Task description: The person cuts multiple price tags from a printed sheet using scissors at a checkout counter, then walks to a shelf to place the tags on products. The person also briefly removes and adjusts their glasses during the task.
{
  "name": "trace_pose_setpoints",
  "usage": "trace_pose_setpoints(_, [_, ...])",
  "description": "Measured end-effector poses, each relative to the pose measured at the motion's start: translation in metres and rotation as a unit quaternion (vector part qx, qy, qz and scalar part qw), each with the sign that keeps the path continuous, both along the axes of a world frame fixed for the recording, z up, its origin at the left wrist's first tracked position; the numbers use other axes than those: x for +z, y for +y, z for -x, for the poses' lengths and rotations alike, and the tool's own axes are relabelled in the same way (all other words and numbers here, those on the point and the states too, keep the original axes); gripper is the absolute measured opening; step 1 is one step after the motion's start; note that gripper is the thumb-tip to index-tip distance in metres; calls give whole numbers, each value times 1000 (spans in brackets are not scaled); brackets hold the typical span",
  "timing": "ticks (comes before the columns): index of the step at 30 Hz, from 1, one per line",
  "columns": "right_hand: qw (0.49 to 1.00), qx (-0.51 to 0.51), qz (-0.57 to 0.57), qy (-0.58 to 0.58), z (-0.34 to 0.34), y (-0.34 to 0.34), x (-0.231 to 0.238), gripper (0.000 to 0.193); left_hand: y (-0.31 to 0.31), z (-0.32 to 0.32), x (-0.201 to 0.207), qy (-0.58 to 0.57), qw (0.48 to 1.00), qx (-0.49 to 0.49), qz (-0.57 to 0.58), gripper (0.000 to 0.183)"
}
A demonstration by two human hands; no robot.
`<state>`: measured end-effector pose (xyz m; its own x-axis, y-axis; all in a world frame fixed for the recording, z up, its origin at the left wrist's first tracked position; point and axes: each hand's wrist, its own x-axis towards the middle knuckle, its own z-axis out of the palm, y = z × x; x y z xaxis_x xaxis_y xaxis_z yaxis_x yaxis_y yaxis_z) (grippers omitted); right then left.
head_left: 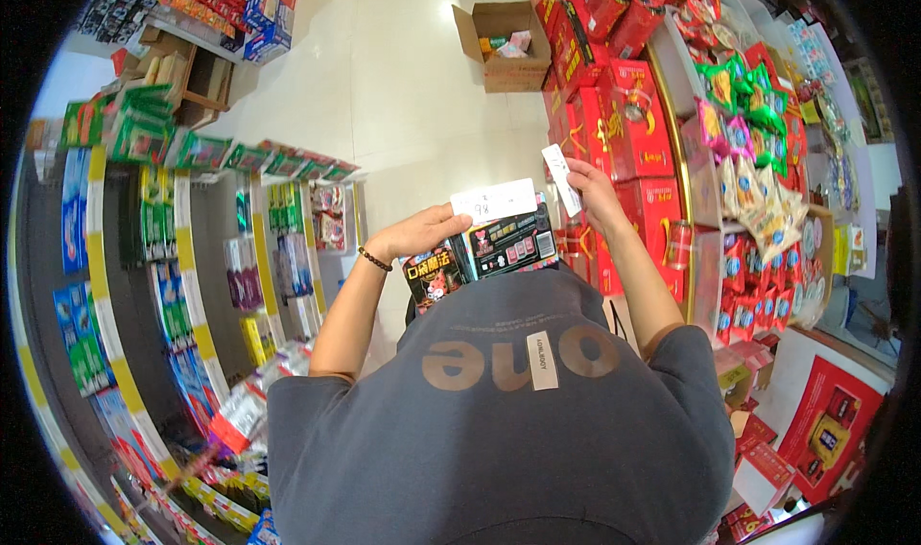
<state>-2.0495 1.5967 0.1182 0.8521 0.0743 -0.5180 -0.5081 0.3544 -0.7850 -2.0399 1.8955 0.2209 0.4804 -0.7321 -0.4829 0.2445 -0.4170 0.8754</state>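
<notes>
Grey shirt (499, 420), left hand (422, 233) clamping black box (489, 248), right hand (590, 185) pinching paper slip (561, 176), open floor (413, 84) ahead

White paper slip (494, 201) pinched in the left hand (422, 233), lying over a dark box (507, 243). Narrow white label (561, 178) up in the right hand (592, 185). Red cartons (628, 128) stacked just beyond; an open brown cardboard box (504, 46) farther off on the floor.

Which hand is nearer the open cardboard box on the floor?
Right. The right hand, holding a white slip, is just below the cardboard box; the left hand sits lower and further left.
</notes>
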Motion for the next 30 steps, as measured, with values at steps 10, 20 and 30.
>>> trace_pose_setpoints(10, [997, -20, 55, -45, -263, -28, 41, 31, -42, -259, -21, 31, 996, -85, 18, 50])
trace_pose_setpoints(20, [980, 164, 103, -51, -510, 35, 103, 26, 12, -476, 8, 12, 997, -74, -19, 47])
trace_pose_setpoints(30, [921, 378, 21, -94, -717, 186, 86, 21, 119, -586, 9, 41, 989, 140, 21, 46])
